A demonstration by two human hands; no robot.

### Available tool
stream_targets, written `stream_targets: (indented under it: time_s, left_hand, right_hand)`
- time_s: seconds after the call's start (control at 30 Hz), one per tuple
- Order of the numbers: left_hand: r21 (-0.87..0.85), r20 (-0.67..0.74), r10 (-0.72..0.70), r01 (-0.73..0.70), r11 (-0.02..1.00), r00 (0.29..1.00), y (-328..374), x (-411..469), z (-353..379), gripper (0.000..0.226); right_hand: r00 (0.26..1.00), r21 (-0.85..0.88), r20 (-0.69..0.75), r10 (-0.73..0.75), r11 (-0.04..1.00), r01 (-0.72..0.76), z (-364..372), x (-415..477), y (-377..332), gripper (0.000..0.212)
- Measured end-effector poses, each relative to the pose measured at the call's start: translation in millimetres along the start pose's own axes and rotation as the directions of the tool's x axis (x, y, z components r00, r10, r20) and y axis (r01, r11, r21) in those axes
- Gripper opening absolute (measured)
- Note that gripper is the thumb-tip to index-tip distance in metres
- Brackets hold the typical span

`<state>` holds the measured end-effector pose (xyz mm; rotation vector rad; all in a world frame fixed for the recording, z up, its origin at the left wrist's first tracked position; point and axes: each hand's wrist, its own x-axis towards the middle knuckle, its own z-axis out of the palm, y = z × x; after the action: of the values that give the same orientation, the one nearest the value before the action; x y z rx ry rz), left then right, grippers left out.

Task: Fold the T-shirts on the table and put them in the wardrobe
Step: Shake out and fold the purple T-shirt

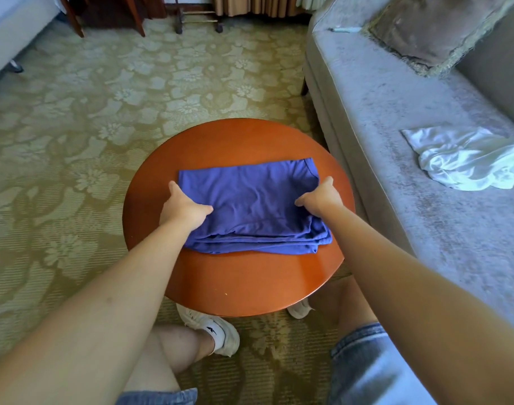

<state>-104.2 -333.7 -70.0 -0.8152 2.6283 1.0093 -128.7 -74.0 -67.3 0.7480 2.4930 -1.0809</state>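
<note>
While folded blue T-shirt [249,206] lies on table [235,287], left hand [185,207], right hand [320,197] pinching its sides; thumbs atop

Wears light-washed blue denim shorts [363,366], seen at the bottom edge and lower right of the frame. Goes bare-armed down to left hand [185,207] and right hand [320,197], and bare-legged below. Has on white sneakers [203,323], lower centre, and a white ankle sock [216,336] with a small black logo.

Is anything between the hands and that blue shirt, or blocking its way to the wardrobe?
Nothing: the left hand and right hand hold the blue T-shirt. No wardrobe is in view, so that path is unknown.
</note>
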Motion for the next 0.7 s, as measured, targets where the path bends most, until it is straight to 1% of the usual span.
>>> stream_targets:
  time_s: [0.07, 0.1, 0.2, 0.33, 0.43, 0.5, 0.57, 0.63, 0.7]
  left_hand:
    - [-0.076, 0.052, 0.06, -0.055, 0.996, 0.997, -3.7, -2.1, -4.2, 0.098]
    - [-0.084, 0.076, 0.104, -0.097, 0.992, 0.992, -6.6, -5.7, -6.4, 0.095]
    - [-0.023, 0.107, 0.236, -0.235, 0.972, 0.966, -13.9, -26.5, -13.2, 0.078]
    - [-0.014, 0.123, 0.365, -0.366, 0.93, 0.923, -4.0, -57.5, -22.2, 0.056]
    - [-0.014, 0.163, 0.447, -0.451, 0.893, 0.88, 19.6, -85.3, -22.0, 0.043]
    - [-0.032, 0.202, 0.521, -0.526, 0.85, 0.829, 39.7, -111.2, -16.3, 0.044]
    - [-0.061, 0.236, 0.586, -0.59, 0.805, 0.775, 61.5, -141.1, -6.3, 0.047]
    - [-0.088, 0.263, 0.654, -0.658, 0.748, 0.709, 82.7, -174.8, 5.4, 0.05]
    - [-0.115, 0.302, 0.722, -0.728, 0.675, 0.622, 100.6, -209.8, 19.4, 0.053]
  right_hand:
    - [0.999, 0.051, 0.023, -0.037, 0.998, 0.035, -1.1, -9.8, 10.5, 0.078]
    - [0.997, 0.073, 0.016, -0.079, 0.994, 0.077, -0.3, -14.9, 17.9, 0.076]
    - [0.97, 0.137, -0.03, -0.24, 0.96, 0.242, -2.6, -37.5, 38.5, 0.078]
    - [0.919, 0.122, -0.093, -0.382, 0.912, 0.392, -23.7, -76.4, 57.8, 0.068]
    - [0.908, 0.084, -0.156, -0.389, 0.911, 0.404, -56.8, -109.4, 75.9, 0.055]
    - [0.909, 0.075, -0.201, -0.366, 0.919, 0.387, -83.4, -131.7, 97.0, 0.051]
    - [0.903, 0.079, -0.276, -0.33, 0.928, 0.363, -111.9, -156.7, 124.0, 0.05]
    - [0.891, 0.094, -0.36, -0.276, 0.94, 0.329, -141.7, -186.1, 153.6, 0.052]
    - [0.88, 0.125, -0.424, -0.215, 0.948, 0.292, -169.9, -218.9, 184.8, 0.054]
